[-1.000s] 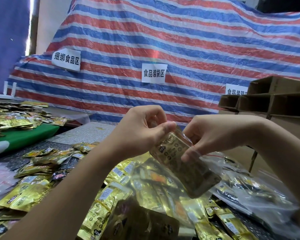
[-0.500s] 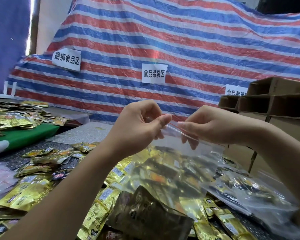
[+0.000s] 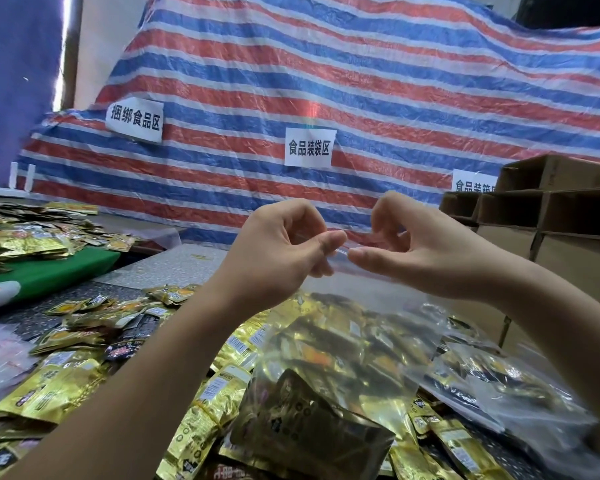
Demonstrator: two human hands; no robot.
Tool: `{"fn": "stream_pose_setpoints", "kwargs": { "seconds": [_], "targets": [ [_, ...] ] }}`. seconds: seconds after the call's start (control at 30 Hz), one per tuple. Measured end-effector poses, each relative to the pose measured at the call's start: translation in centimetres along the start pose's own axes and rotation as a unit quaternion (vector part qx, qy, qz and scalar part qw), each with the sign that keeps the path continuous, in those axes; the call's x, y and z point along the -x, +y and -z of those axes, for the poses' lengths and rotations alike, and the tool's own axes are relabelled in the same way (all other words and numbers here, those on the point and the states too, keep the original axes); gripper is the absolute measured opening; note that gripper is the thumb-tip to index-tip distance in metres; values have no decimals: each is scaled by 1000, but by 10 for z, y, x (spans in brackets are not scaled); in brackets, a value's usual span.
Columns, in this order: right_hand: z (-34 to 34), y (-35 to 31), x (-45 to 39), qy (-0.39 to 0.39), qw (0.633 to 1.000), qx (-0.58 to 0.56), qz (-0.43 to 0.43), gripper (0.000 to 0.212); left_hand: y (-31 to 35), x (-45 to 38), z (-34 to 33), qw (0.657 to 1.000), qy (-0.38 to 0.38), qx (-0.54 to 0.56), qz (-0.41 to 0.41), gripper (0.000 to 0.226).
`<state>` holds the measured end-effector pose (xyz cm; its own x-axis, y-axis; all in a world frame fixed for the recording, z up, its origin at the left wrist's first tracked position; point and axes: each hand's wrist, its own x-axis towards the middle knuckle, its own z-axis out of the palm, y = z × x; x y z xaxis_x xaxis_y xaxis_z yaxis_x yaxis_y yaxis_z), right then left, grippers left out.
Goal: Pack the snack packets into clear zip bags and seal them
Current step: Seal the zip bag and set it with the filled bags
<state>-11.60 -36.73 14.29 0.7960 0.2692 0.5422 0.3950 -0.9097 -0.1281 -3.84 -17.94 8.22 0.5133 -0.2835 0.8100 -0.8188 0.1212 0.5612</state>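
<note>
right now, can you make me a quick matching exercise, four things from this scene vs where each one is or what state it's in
Things:
1. clear zip bag
2. dark snack packet
3. cardboard boxes
4. green mat

Places or states:
a. stacked at the far right
b. pinched at its top edge by both hands
c. inside the bag, at its bottom
d. under a packet pile at the left

Pairs: 1-b, 2-c, 3-a, 4-d

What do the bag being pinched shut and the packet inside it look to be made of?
The zip bag looks like thin clear plastic film: the packets behind show through it, and it creases and glints. The packet low inside it looks like glossy metallised foil laminate, dark gold with mirror-like reflections and stiff folds; whether it is foil or printed plastic cannot be told.
</note>
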Motion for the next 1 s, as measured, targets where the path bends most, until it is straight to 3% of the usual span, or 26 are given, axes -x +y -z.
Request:
{"fn": "stream_pose_setpoints", "kwargs": {
  "seconds": [0.07,0.23,0.47,0.67,0.83,1.0],
  "targets": [
    [0,-3,0,-22,1000,16,-6,58,0,0,-1,1000,-2,6,3,20],
    [-5,-5,-1,-63,998,14,17,31,3,1,-2,1000,-5,29,4,16],
    [-4,0,1,-53,997,-46,26,31,2,0,-4,992,-9,107,63,37],
    [4,2,1,-26,999,-41,20,36,-1,0,3,976,-43,158,145,30],
    [8,4,2,-8,999,-32,13,38,-1,1,4,973,-55,178,138,25],
    [10,7,5,2,999,-43,1,32,-1,0,-1,974,-22,181,137,21]
  ]
}}
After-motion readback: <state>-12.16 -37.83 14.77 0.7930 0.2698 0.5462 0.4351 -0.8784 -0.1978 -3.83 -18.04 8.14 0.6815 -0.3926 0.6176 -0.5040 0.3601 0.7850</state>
